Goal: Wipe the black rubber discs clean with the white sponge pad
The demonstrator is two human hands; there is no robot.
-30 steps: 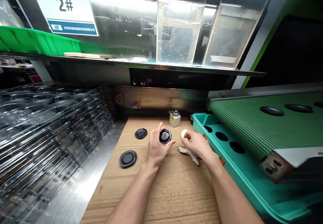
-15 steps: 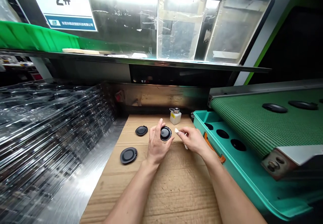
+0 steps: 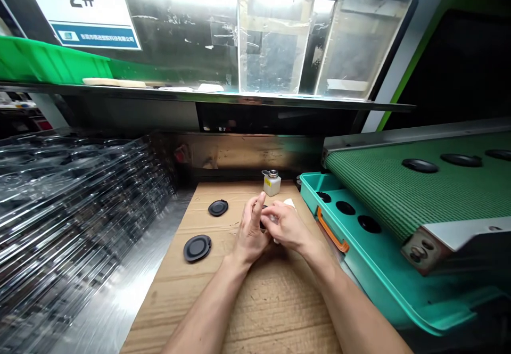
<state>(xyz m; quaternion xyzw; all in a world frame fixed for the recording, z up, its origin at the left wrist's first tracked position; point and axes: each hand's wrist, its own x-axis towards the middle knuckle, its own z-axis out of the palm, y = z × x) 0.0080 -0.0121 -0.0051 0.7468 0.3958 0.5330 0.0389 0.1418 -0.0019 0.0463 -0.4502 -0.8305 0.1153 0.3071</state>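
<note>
Near the centre of the frame, our left hand [image 3: 250,237] keeps its grip around a small dark disc [image 3: 262,225], mostly hidden now by our own fingers. What has just changed is our right hand [image 3: 288,229]: it has crossed the gap and now meets the left, fingertips bent in over the disc. That brings both hands to the same piece, and its face is largely covered. The right grip looks narrow, but we cannot tell whether it pinches anything. A bit of white material [image 3: 289,203] shows just beyond its knuckles; whether we hold it or it lies there is unclear.

Under our hands, cardboard [image 3: 279,306] covers the bench. Left of centre rest two more dark pieces, an upper one [image 3: 217,208] and a lower one [image 3: 197,248], both flat. A small bottle [image 3: 272,185] stands just above our hands. At the right of the frame, a teal bin [image 3: 393,296] holds more dark pieces, beside a green belt [image 3: 371,183]; clear trays [image 3: 75,221] fill the left.
</note>
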